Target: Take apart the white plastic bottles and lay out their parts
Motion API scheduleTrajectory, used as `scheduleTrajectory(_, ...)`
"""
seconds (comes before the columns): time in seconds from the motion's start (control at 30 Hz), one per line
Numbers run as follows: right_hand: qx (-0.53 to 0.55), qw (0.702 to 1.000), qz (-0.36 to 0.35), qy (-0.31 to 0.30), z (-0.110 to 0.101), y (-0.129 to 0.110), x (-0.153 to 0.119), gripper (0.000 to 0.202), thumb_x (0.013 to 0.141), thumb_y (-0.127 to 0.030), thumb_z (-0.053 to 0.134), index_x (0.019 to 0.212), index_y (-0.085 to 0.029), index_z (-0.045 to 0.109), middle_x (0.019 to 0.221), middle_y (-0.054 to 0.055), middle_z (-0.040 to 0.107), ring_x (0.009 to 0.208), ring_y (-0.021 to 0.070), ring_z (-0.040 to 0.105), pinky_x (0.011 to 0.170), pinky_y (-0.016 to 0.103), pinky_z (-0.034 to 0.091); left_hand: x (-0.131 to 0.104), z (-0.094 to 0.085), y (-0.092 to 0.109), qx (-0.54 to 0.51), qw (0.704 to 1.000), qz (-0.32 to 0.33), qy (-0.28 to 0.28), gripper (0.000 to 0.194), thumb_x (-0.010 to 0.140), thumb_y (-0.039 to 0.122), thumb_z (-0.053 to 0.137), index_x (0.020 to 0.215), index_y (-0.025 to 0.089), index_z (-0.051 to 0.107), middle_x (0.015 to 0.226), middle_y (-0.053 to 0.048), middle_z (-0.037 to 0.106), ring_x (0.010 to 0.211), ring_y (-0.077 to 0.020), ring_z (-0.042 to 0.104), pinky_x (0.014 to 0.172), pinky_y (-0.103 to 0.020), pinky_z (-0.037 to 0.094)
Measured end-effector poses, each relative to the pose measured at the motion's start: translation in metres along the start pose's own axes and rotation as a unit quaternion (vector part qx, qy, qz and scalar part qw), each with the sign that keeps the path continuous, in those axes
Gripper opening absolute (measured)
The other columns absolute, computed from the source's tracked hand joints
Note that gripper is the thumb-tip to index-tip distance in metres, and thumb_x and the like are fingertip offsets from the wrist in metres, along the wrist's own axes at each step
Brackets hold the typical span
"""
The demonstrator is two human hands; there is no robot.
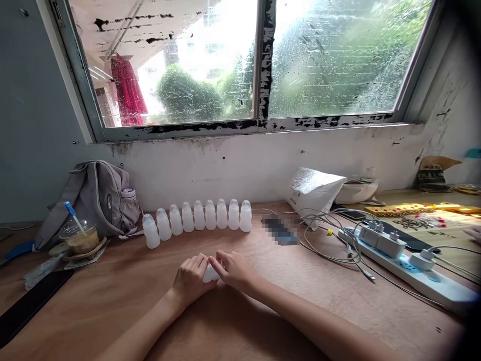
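Between my two hands, low over the middle of the wooden table (240, 316), is a small white translucent bottle (211, 274), mostly covered by fingers. My left hand (192, 278) wraps round its left side. My right hand (233, 269) closes on it from the right, with thumb and fingers near its top. Beyond the hands, several similar white bottles with domed tops stand upright in a slightly curved row; the leftmost bottle (151, 233) is nearest to me and the rightmost bottle (245, 217) stands at the row's other end.
A grey backpack (99, 200), an iced drink cup (80, 238) and a black phone (33, 303) lie left. On the right are a white pouch (313, 188), tangled cables (319, 245) and a power strip (409, 268) with chargers. Another person's hand (474, 233) shows at the right edge.
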State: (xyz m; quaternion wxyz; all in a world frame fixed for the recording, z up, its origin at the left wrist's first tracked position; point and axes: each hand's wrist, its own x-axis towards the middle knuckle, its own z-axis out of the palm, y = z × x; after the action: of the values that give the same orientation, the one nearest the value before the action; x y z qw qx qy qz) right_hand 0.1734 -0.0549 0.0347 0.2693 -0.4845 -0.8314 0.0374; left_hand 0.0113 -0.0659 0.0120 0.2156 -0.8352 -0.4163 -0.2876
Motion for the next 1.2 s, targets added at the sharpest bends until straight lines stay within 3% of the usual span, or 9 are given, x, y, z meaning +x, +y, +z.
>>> scheduleTrajectory(0.17, 0.002, 0.999, -0.042, 0.02, -0.002, 0.004, 0.006, 0.042, 0.088, -0.033, 0.024, 0.057, -0.016, 0.047, 0.051, 0.001, 0.052, 0.042, 0.0076, 0.039, 0.046, 0.022, 0.02, 0.005, -0.007, 0.002, -0.076, 0.996, -0.019, -0.029, 0.028, 0.071, 0.04, 0.053, 0.089, 0.018, 0.053, 0.078, -0.003, 0.058, 0.069, -0.0157, 0.057, 0.055, -0.023, 0.042)
scheduleTrajectory(0.4, -0.004, 0.993, -0.112, 0.046, -0.008, 0.013, 0.009, 0.039, 0.086, -0.025, 0.024, 0.052, -0.016, 0.041, 0.043, -0.001, 0.042, 0.037, 0.006, 0.029, 0.043, 0.022, 0.017, 0.01, -0.01, 0.008, -0.126, 0.986, -0.089, -0.068, 0.037, 0.068, 0.046, 0.056, 0.094, 0.02, 0.056, 0.081, -0.002, 0.057, 0.066, -0.0154, 0.058, 0.053, -0.023, 0.042)
scheduleTrajectory(0.7, -0.031, 0.958, -0.265, 0.102, -0.022, 0.022, 0.013, 0.031, 0.083, -0.022, 0.025, 0.056, -0.017, 0.04, 0.046, 0.0, 0.047, 0.038, 0.0074, 0.033, 0.044, 0.023, 0.021, 0.021, -0.027, 0.014, -0.262, 0.942, -0.159, -0.139, 0.035, 0.066, 0.049, 0.057, 0.09, 0.023, 0.059, 0.077, 0.0, 0.056, 0.066, -0.0144, 0.054, 0.06, -0.023, 0.041)
scheduleTrajectory(0.93, -0.033, 0.955, -0.273, 0.109, -0.022, 0.027, 0.017, 0.03, 0.083, -0.021, 0.026, 0.057, -0.017, 0.041, 0.046, -0.001, 0.047, 0.039, 0.0077, 0.035, 0.045, 0.023, 0.023, 0.025, -0.028, 0.013, -0.308, 0.917, -0.192, -0.166, 0.033, 0.064, 0.048, 0.059, 0.085, 0.022, 0.061, 0.075, 0.001, 0.056, 0.065, -0.0134, 0.052, 0.059, -0.022, 0.038)
scheduleTrajectory(1.2, -0.017, 0.967, -0.245, 0.065, -0.03, 0.034, 0.018, 0.029, 0.084, -0.024, 0.028, 0.063, -0.017, 0.046, 0.052, 0.001, 0.049, 0.044, 0.0096, 0.04, 0.048, 0.023, 0.025, 0.027, -0.032, 0.009, -0.389, 0.876, -0.203, -0.201, 0.034, 0.067, 0.049, 0.055, 0.078, 0.017, 0.057, 0.071, 0.001, 0.055, 0.065, -0.0131, 0.049, 0.057, -0.021, 0.037)
